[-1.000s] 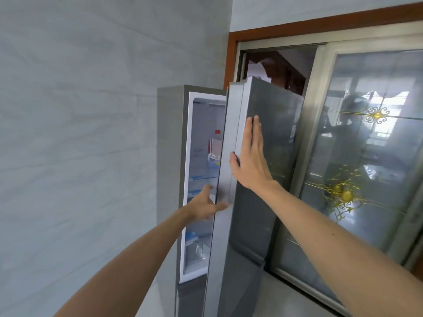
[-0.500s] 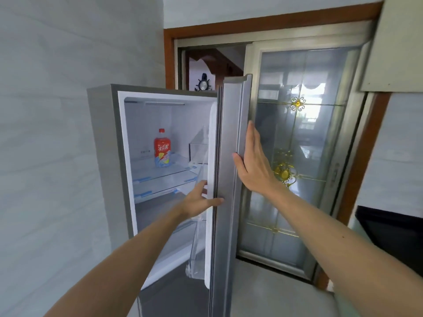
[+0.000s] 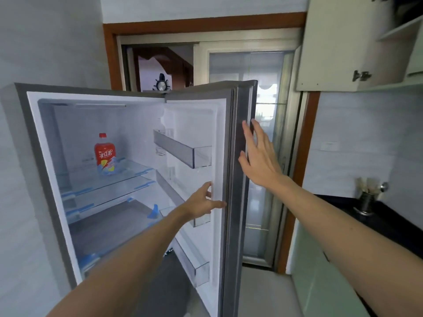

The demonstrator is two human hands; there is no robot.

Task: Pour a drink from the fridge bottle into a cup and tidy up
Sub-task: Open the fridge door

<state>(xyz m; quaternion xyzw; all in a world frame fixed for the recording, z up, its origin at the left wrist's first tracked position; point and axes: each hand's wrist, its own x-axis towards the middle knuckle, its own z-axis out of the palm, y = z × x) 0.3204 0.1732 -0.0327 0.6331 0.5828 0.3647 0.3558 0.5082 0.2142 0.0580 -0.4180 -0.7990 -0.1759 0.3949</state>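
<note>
In front of me there is a sliding glass door (image 3: 267,156) in a brown wooden frame (image 3: 203,21), and through the open part I see a small ship-wheel clock (image 3: 161,84). At my right a white wall cabinet (image 3: 329,46) hangs above a black table (image 3: 389,223), where a metal holder (image 3: 366,200) stands near the tiled wall (image 3: 357,133).

bottle (image 3: 104,159) on fridge shelf (image 3: 96,177) | door (image 3: 229,179) right | counter (image 3: 389,223) far right
</note>
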